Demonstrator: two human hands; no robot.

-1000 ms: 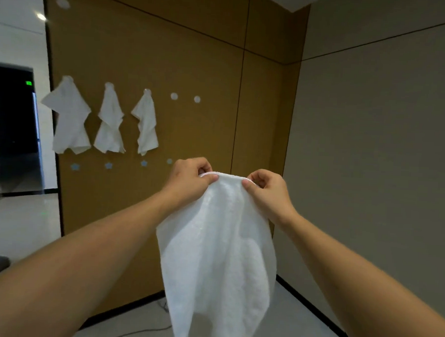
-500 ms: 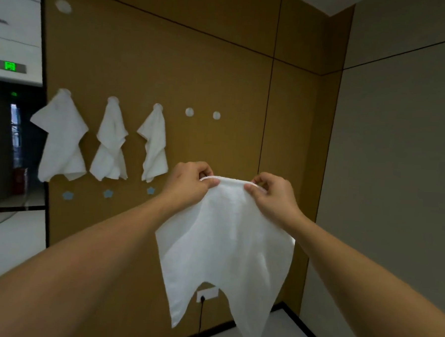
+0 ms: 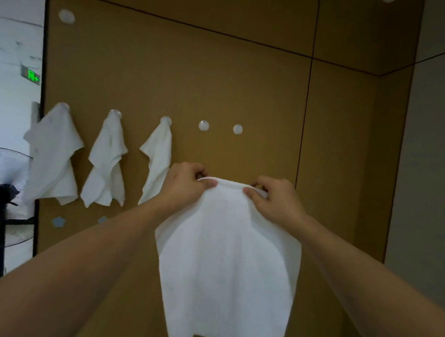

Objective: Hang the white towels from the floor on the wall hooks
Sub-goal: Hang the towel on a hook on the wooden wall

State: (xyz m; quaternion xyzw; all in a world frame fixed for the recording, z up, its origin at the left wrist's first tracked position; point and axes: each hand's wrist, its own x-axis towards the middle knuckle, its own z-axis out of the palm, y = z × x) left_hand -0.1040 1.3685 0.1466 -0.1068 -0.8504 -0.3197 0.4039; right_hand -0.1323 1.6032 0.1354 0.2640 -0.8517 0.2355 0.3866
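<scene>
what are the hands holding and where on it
Left hand and right hand pinch a white towel by its top edge.

The brown wall (image 3: 221,78) carried a row of round white hooks at one height. Three of them — the left hook (image 3: 63,106), the second hook (image 3: 115,113) and the third hook (image 3: 165,119) — each held a white towel: the left towel (image 3: 52,154) hung widest, the middle towel (image 3: 105,167) bunched and creased, the third towel (image 3: 157,159) narrow and drooping. To their right two hooks stood bare — the fourth hook (image 3: 204,125) and the fifth hook (image 3: 237,129), close beside each other. One more hook (image 3: 66,16) sat high up near the wall's left edge. Below the towels, a small pale blue star-shaped sticker (image 3: 58,222) was stuck to the wall.
</scene>
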